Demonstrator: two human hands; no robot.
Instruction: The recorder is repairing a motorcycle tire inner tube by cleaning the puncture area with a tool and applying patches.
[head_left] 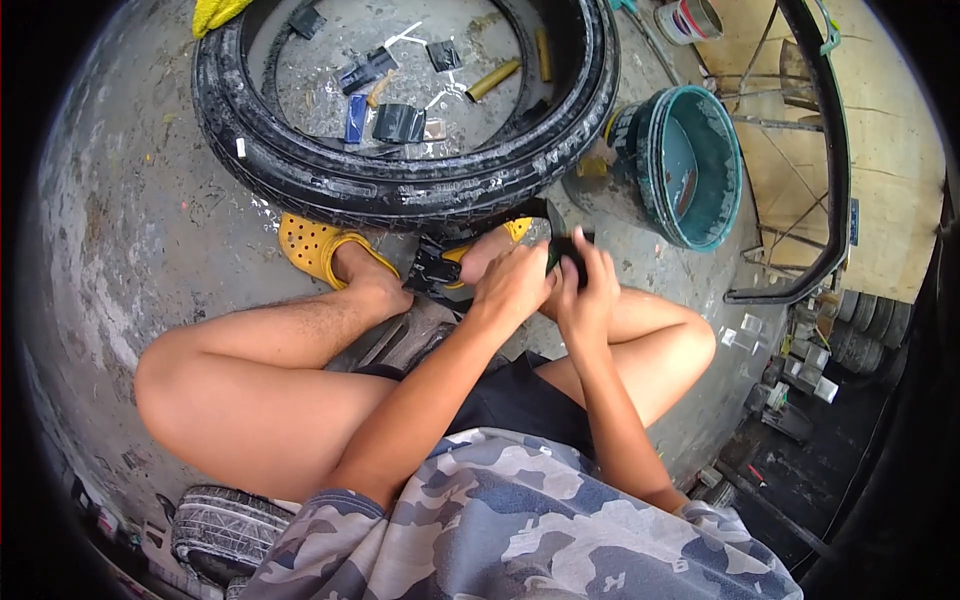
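My two hands meet above my right foot, in front of the tire point(390, 195). My left hand point(512, 285) is closed, its fingertips at a small dark piece between the hands. My right hand point(590, 290) grips a black piece point(574, 262) that looks like rubber, thumb and fingers pressed around it. From between them a thin grey, pointed, blade-like piece point(557, 218) sticks up toward the tire; which hand holds it I cannot tell. Just beyond my left hand a black strip point(515, 213) lies by the tire's near edge.
Inside the tire ring lie black rubber pieces point(400, 124), a blue box point(355, 118) and brass-coloured tubes point(494, 79). Teal buckets point(708, 240) stand to its right, beside a hanging black rubber loop point(845, 190). Yellow clogs point(308, 248) are on my feet. Another tire point(225, 530) sits lower left.
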